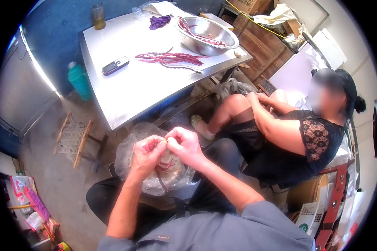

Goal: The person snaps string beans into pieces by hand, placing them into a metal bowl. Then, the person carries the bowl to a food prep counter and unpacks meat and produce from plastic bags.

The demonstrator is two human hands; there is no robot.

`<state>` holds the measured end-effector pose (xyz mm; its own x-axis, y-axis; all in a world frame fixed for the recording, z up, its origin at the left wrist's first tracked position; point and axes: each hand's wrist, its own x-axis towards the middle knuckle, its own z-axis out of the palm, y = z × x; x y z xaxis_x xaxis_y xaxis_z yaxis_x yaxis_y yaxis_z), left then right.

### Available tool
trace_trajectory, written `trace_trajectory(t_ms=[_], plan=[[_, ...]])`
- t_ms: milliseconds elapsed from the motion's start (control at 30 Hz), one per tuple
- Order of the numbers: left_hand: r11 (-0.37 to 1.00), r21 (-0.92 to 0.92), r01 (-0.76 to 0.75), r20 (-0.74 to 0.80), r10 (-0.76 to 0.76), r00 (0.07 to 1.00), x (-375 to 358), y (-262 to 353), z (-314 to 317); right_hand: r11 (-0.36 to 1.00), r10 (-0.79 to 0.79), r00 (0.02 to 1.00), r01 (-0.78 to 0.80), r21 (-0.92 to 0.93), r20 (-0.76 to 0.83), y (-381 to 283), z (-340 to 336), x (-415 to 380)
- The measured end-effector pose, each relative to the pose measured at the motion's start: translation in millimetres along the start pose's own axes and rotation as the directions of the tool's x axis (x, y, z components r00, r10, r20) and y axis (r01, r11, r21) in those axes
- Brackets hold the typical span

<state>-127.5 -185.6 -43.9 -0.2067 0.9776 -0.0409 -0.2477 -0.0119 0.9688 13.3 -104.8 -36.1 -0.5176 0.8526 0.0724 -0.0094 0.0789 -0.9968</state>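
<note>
My left hand (148, 154) and my right hand (184, 145) meet at the fingertips above my lap, both closed in a pinch. Dark red shows among my left fingers and looks like part of a long bean (152, 144). What my right fingertips pinch is too small to make out. Under the hands a clear plastic bag (127, 146) lies open, with reddish bean pieces (166, 165) in it. On the table lies a loose bunch of dark red long beans (171, 58). More of them rest in a metal bowl (209, 31).
The white table (113, 94) carries a phone (115, 65), a glass jar (99, 16) and a purple cloth (159, 22). A teal bottle (78, 80) and a woven stool (74, 140) stand to the left. A person (289, 134) sits close on my right.
</note>
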Motion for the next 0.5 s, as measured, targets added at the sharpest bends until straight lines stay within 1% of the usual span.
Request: trace_trajectory(t_ms=[33,67,100,133,167,200,233,300,333,367,400,433,500], plan=[[1.0,0.01,0.029,0.011,-0.029,1.0,-1,2,0,0.889,-0.298,0.953,0.299,-0.347,0.057,-1,-2,1],[1.0,0.009,0.029,0.016,-0.029,0.999,-2,7,-1,0.849,-0.333,0.941,0.326,-0.415,0.058,3,-7,5],[1.0,0.014,-0.021,0.065,0.02,0.998,-4,14,-2,0.766,-0.37,0.925,0.358,-0.535,0.089,10,-16,12],[0.997,0.018,-0.07,0.114,0.068,0.991,-6,20,-4,0.816,-0.303,0.952,0.282,-0.505,0.042,30,-26,16],[0.997,0.018,-0.071,0.114,0.068,0.991,-7,24,-4,0.859,-0.232,0.973,0.207,-0.469,0.004,49,-36,19],[0.998,-0.025,-0.05,0.064,0.052,0.997,-6,28,-3,0.906,0.001,1.0,-0.006,-0.424,-0.013,55,-45,17],[0.997,-0.075,-0.03,0.01,0.031,0.999,-5,30,-4,0.922,0.068,0.998,-0.066,-0.38,-0.01,52,-46,15],[0.994,-0.111,-0.008,0.01,0.009,1.0,-4,28,-4,0.868,-0.097,0.994,0.112,-0.483,0.055,51,-43,15],[0.997,-0.07,-0.023,-0.012,0.022,1.0,-4,27,-2,0.867,-0.099,0.994,0.111,-0.486,0.051,49,-42,20],[0.999,-0.029,-0.038,-0.034,0.037,0.999,-3,25,0,0.809,-0.18,0.978,0.206,-0.551,0.1,46,-42,29],[1.0,-0.009,-0.024,0.005,0.024,1.0,0,22,-5,0.737,-0.253,0.954,0.296,-0.607,0.158,43,-42,37],[1.0,-0.01,-0.023,0.005,0.023,1.0,1,19,-6,0.768,-0.215,0.97,0.239,-0.595,0.113,35,-41,45],[0.999,0.009,-0.036,-0.004,0.036,0.999,2,16,-9,0.748,-0.264,0.962,0.252,-0.614,0.073,28,-47,67]])
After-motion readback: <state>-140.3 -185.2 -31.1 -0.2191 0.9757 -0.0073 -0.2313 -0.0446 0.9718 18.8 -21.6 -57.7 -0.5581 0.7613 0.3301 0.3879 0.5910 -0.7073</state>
